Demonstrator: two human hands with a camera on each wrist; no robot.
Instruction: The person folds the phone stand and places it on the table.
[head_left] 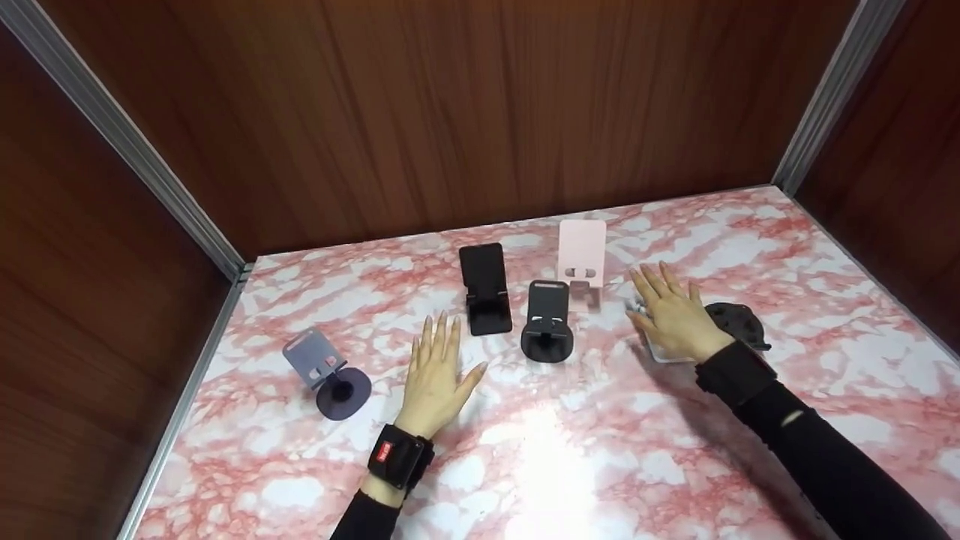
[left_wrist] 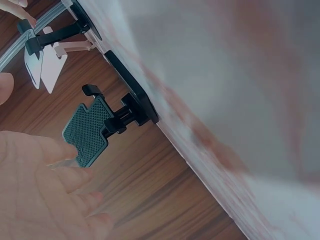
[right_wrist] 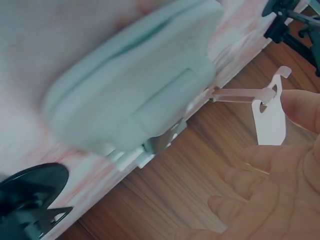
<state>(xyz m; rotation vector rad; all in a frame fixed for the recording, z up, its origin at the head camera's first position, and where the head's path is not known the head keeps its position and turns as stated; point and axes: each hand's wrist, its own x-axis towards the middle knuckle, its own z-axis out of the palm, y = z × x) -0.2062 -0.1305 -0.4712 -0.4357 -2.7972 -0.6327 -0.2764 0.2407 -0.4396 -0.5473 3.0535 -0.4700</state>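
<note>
My left hand is held flat with straight, spread fingers, between a purple-grey phone stand and a black folding phone stand. It holds nothing. In the left wrist view its fingers appear near the textured pad of the black folding stand. My right hand, fingers extended, is over a white phone stand and hides most of it. That white stand fills much of the right wrist view, apart from the fingers. Beside the hand is a black stand with a rounded base.
A pink phone stand stands at the back, behind a black round-based phone stand. The pink-and-white marbled table is bounded by a brown wood-grain back panel and side panels with metal edge rails.
</note>
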